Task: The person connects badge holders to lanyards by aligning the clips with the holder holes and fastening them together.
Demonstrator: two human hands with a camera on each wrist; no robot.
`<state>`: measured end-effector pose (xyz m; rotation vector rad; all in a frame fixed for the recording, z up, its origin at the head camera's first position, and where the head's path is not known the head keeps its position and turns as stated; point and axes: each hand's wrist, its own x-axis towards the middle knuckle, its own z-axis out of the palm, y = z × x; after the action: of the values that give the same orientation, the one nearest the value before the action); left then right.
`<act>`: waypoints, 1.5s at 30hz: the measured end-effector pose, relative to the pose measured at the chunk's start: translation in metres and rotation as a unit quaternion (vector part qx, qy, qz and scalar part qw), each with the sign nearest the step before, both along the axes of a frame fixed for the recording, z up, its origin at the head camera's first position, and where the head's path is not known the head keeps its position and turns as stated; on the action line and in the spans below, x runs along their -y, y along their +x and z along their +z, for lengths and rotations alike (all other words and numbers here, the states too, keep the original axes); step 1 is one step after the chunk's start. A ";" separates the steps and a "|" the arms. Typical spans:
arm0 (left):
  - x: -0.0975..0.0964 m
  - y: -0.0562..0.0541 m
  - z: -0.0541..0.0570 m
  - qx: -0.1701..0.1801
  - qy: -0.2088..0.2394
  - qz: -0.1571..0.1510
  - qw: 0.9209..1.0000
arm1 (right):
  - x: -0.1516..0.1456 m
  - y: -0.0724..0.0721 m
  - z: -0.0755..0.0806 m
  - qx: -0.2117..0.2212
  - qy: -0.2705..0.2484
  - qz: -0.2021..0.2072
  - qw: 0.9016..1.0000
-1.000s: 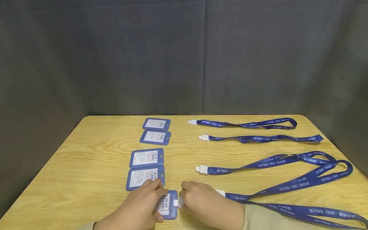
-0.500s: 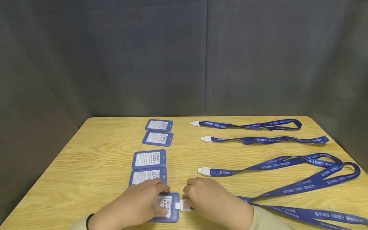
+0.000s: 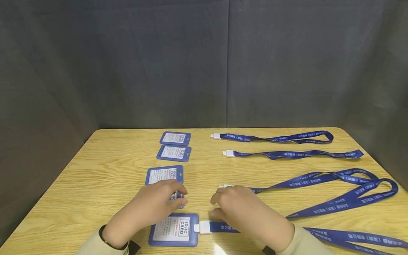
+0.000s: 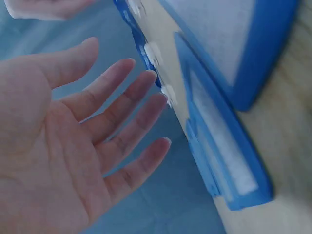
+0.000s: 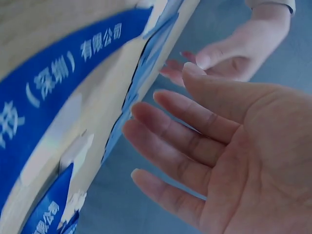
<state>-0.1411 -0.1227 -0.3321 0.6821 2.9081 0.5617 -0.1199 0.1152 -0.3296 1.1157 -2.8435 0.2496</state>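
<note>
Nearest on the wooden surface (image 3: 95, 177), the front card holder (image 3: 172, 232) lay face up, with a white clip (image 3: 205, 227) at its slot end and the front lanyard (image 3: 220, 227) running rightward beneath the right hand (image 3: 239, 207). That hand's grip was released and relaxed, partly hiding the next lanyard (image 3: 296, 182). The left hand's (image 3: 156, 202) grip held nothing either, its fingers loosely bent over the second card holder (image 3: 174, 196). Whether the clip had latched could not be told; if only partly seated, a wrist snagging the strap might pull it loose. Beyond lay a third card holder (image 3: 164, 173), then two more, level with two lanyards.
</note>
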 end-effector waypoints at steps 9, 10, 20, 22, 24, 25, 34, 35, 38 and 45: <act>0.019 -0.018 -0.013 -0.013 -0.007 0.022 1.000 | -0.021 -0.010 0.010 0.016 -0.012 -0.050 0.999; 0.021 -0.019 -0.013 -0.013 -0.010 0.023 1.000 | -0.024 -0.011 0.011 0.019 -0.014 -0.053 0.998; 0.033 -0.024 -0.018 -0.021 -0.029 0.014 0.999 | -0.047 -0.019 0.013 0.116 0.005 -0.113 0.987; 0.035 -0.025 -0.020 -0.021 -0.030 0.013 0.999 | -0.048 -0.020 0.011 0.142 0.009 -0.123 0.982; 0.037 -0.025 -0.021 -0.022 -0.034 0.013 0.999 | -0.049 -0.020 0.010 0.167 0.009 -0.135 0.977; 0.038 -0.025 -0.022 -0.022 -0.035 0.013 0.999 | -0.049 -0.020 0.009 0.182 0.009 -0.142 0.973; 0.039 -0.025 -0.025 -0.020 -0.031 0.015 0.999 | -0.045 -0.015 0.004 0.220 0.021 -0.162 0.962; 0.039 -0.025 -0.025 -0.020 -0.031 0.015 0.999 | -0.044 -0.015 0.003 0.220 0.022 -0.162 0.962; 0.038 -0.025 -0.026 -0.019 -0.030 0.015 0.999 | -0.042 -0.013 0.003 0.228 0.023 -0.164 0.959; 0.039 -0.024 -0.028 -0.017 -0.025 0.013 0.999 | -0.037 -0.011 0.000 0.218 0.037 -0.159 0.962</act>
<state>-0.1655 -0.1616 -0.3600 0.6537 2.9557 0.4824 -0.1312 0.1524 -0.3299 0.6580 -3.3871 0.4122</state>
